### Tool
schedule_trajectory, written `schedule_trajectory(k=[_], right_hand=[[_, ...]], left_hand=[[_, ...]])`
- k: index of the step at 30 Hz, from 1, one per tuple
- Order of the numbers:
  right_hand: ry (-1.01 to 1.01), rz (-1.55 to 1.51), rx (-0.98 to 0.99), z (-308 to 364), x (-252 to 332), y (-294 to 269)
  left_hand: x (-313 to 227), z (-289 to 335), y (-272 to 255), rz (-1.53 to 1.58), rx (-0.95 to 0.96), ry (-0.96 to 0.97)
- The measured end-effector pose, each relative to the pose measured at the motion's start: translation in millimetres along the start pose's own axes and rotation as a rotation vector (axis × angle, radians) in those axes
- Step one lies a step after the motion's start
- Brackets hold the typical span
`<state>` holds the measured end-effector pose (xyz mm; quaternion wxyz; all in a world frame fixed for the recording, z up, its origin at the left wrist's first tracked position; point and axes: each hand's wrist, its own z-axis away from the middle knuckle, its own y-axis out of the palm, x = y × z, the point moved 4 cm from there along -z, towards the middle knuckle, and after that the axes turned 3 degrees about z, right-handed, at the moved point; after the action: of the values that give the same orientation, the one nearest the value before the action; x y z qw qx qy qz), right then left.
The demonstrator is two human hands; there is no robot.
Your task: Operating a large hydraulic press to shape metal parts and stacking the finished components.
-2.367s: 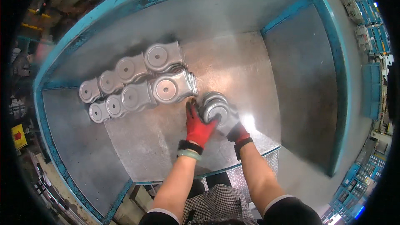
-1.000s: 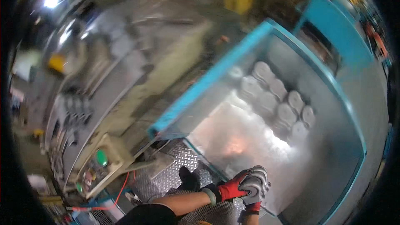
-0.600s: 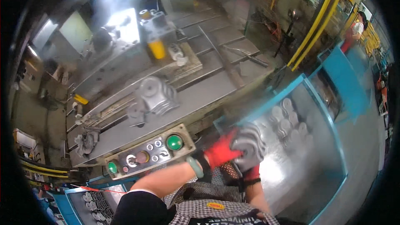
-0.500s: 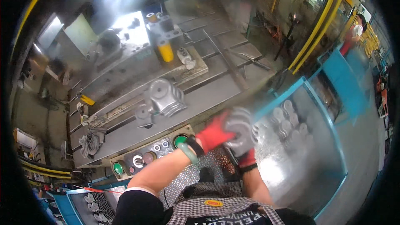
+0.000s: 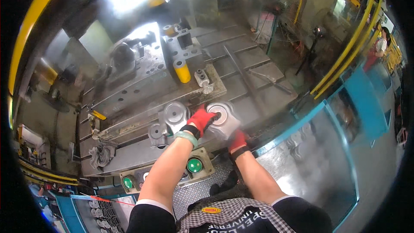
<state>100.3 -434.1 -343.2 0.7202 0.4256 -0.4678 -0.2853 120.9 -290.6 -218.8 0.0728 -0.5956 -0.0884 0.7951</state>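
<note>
Between my red-gloved hands is a grey stamped metal part [image 5: 229, 126] with a round recess, held over the front edge of the press bed [image 5: 133, 152]. My left hand [image 5: 201, 120] is closed on its left side, fingertips at the recess. Along its lower right edge, my right hand [image 5: 238, 140] grips it, fingers partly hidden and blurred. Motion blur keeps me from telling whether this is one part or several stacked. Just left of my left hand, another round metal part [image 5: 175, 111] sits on the bed, with a smaller-looking one [image 5: 157, 133] beside it.
Below the bed stands a control box with a green button [image 5: 194, 165]. At right is a blue-edged metal bin [image 5: 297, 174] with several grey parts. A die block with a yellow post [image 5: 182, 71] stands behind; a grey rag [image 5: 101, 154] lies left. Another person [image 5: 377, 49] is far right.
Both hands have carried the metal part from beside the right-hand bin leftward and forward, over the press bed near the other parts. The view has also shifted.
</note>
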Motion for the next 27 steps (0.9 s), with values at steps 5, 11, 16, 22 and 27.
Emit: schedule_trajectory(k=[5,11,16,22,27], right_hand=[[-0.032,0.399,0.127,-11,18,66],[0.133,-0.065,0.061,-51,-30,-14],[0.266,-0.101,0.076,-30,-21,-10],[0.336,-0.198,0.244,-7,22,55],[0.305,-0.160,0.140,0,17,35]], left_hand=[[-11,-23,-11,-0.300,-0.084,-0.103],[-32,-27,-18,-0.541,-0.232,-0.159],[-12,-19,-11,-0.576,-0.477,0.022],[-11,3,-3,-0.474,-0.585,0.001],[-42,39,20,-0.521,-0.642,0.164]])
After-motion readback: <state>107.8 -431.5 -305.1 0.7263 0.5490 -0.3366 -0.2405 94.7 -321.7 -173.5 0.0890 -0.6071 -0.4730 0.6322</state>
